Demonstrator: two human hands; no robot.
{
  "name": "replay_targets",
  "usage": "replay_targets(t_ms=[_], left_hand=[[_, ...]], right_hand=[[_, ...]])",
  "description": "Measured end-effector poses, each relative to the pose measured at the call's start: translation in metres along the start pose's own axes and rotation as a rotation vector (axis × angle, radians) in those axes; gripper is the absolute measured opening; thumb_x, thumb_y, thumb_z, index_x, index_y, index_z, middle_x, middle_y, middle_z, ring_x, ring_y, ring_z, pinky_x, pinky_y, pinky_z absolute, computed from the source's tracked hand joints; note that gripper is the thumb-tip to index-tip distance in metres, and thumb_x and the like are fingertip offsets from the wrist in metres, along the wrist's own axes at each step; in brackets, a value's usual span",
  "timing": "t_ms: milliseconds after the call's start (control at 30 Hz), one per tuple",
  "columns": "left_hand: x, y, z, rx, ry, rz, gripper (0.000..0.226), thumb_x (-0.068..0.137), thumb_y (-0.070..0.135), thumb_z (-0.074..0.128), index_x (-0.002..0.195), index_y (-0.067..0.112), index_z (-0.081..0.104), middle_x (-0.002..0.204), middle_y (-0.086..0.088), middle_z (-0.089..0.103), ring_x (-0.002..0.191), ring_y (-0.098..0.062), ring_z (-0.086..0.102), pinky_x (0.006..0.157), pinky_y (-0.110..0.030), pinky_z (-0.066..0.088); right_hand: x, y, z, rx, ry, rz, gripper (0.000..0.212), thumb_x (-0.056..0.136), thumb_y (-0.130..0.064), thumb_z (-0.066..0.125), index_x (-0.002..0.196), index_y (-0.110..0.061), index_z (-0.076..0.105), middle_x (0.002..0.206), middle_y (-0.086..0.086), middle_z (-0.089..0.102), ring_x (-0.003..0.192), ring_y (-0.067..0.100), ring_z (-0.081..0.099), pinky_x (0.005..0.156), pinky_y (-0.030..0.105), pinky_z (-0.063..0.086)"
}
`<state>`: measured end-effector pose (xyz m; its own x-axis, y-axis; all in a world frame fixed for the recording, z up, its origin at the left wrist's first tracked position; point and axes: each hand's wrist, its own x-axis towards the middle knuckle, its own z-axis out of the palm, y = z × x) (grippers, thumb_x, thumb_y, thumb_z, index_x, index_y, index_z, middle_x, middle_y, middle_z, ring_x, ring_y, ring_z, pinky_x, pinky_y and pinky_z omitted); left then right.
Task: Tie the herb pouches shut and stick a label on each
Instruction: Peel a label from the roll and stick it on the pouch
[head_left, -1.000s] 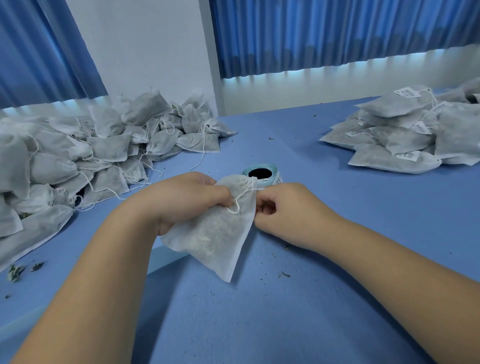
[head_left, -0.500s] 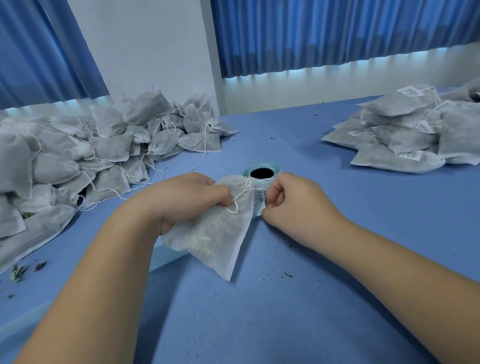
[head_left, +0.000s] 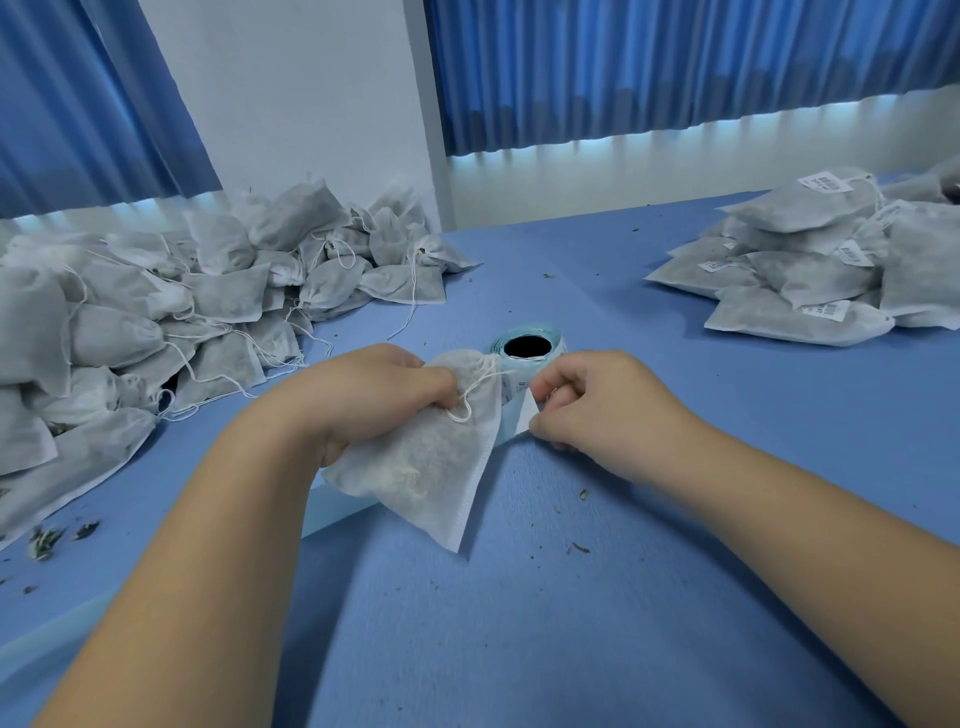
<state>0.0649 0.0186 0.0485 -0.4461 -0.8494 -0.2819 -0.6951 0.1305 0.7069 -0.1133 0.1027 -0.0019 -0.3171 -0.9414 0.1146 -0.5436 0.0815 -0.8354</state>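
My left hand (head_left: 379, 395) grips the gathered neck of a white herb pouch (head_left: 426, 467), whose drawstring loop (head_left: 470, 400) hangs over its front. The pouch tilts down to the right onto the blue table. Just behind it stands a roll of labels (head_left: 527, 345) with a dark core. My right hand (head_left: 597, 410) is at the roll's loose end, pinching a white label strip (head_left: 524, 415) between thumb and fingers.
A big heap of unlabelled pouches (head_left: 156, 322) with loose strings fills the left side. A stack of labelled pouches (head_left: 810, 270) lies at the right. Herb crumbs (head_left: 47, 538) dot the blue table (head_left: 519, 623). Blue curtains and a white wall stand behind.
My right hand moved from the pouch's string to the label roll and now pulls the strip's end toward me. My left hand kept its hold on the pouch.
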Motion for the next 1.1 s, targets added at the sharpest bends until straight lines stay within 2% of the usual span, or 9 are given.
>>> replay_targets(t_ms=[67,233,400,567,733,833,900,967,1100], left_hand=[[0.000,0.000,-0.001,-0.004,-0.005,-0.005,0.018,0.082,0.030,0.067,0.079,0.012,0.064,0.070,-0.007,0.061,0.061,-0.023,0.057,0.061,-0.031,0.044],[0.001,-0.001,-0.002,0.002,0.012,-0.014,0.020,0.081,0.032,0.067,0.075,0.013,0.063,0.064,-0.004,0.062,0.054,-0.022,0.058,0.055,-0.028,0.045],[0.001,-0.002,-0.003,0.012,0.036,-0.012,0.021,0.080,0.032,0.068,0.073,0.013,0.063,0.064,-0.004,0.062,0.055,-0.022,0.058,0.056,-0.030,0.045],[0.000,-0.001,-0.003,-0.013,0.042,-0.006,0.024,0.083,0.027,0.067,0.063,0.013,0.062,0.051,0.001,0.061,0.040,-0.013,0.057,0.037,-0.017,0.040],[-0.001,-0.002,-0.005,-0.003,0.035,-0.015,0.023,0.083,0.029,0.068,0.067,0.012,0.063,0.054,0.000,0.062,0.043,-0.015,0.058,0.040,-0.020,0.043],[0.000,-0.003,-0.007,0.017,0.047,-0.015,0.024,0.083,0.031,0.067,0.066,0.014,0.063,0.055,0.000,0.062,0.045,-0.015,0.059,0.041,-0.021,0.044],[-0.001,-0.004,-0.007,-0.022,0.050,-0.006,0.026,0.083,0.029,0.068,0.062,0.015,0.064,0.056,-0.002,0.063,0.046,-0.016,0.060,0.042,-0.022,0.045],[-0.001,-0.003,-0.006,-0.076,0.058,0.024,0.026,0.081,0.027,0.070,0.058,0.016,0.064,0.056,-0.002,0.063,0.046,-0.016,0.061,0.042,-0.023,0.046],[-0.003,0.005,0.002,-0.169,0.136,0.164,0.019,0.059,0.039,0.070,0.065,0.021,0.071,0.066,-0.001,0.068,0.060,-0.020,0.063,0.064,-0.033,0.048]], right_hand=[[0.001,0.001,-0.001,0.083,-0.028,0.041,0.020,0.074,0.000,0.064,0.070,-0.019,0.066,0.055,-0.001,0.060,0.057,0.019,0.053,0.063,0.035,0.049],[0.002,0.003,-0.004,0.133,-0.079,0.072,0.019,0.072,0.002,0.063,0.079,-0.013,0.073,0.043,-0.008,0.050,0.054,0.017,0.050,0.063,0.033,0.044],[0.003,0.004,-0.004,0.129,-0.082,0.089,0.022,0.073,0.001,0.061,0.084,-0.015,0.072,0.048,-0.004,0.055,0.056,0.017,0.053,0.064,0.034,0.045],[0.004,0.002,-0.008,0.104,-0.123,0.114,0.024,0.076,-0.003,0.059,0.089,-0.020,0.070,0.051,-0.010,0.055,0.050,0.011,0.053,0.061,0.029,0.047],[0.001,-0.004,-0.015,0.073,-0.176,0.139,0.023,0.079,-0.006,0.054,0.089,-0.018,0.071,0.057,-0.005,0.057,0.045,0.009,0.049,0.053,0.021,0.044],[-0.001,-0.009,-0.025,0.112,-0.192,0.129,0.027,0.081,-0.003,0.049,0.090,-0.016,0.070,0.048,-0.008,0.053,0.043,0.010,0.045,0.049,0.021,0.042],[-0.001,-0.012,-0.034,0.189,-0.198,0.106,0.029,0.083,0.001,0.047,0.092,-0.016,0.069,0.046,-0.007,0.049,0.044,0.012,0.042,0.048,0.022,0.039],[-0.003,-0.016,-0.045,0.344,-0.226,0.073,0.030,0.084,0.004,0.046,0.097,-0.010,0.069,0.055,0.002,0.044,0.048,0.015,0.038,0.049,0.025,0.035],[-0.009,-0.024,-0.057,0.748,-0.401,-0.057,0.034,0.073,-0.003,0.050,0.102,-0.007,0.068,0.066,0.008,0.040,0.051,0.017,0.037,0.047,0.026,0.031]])
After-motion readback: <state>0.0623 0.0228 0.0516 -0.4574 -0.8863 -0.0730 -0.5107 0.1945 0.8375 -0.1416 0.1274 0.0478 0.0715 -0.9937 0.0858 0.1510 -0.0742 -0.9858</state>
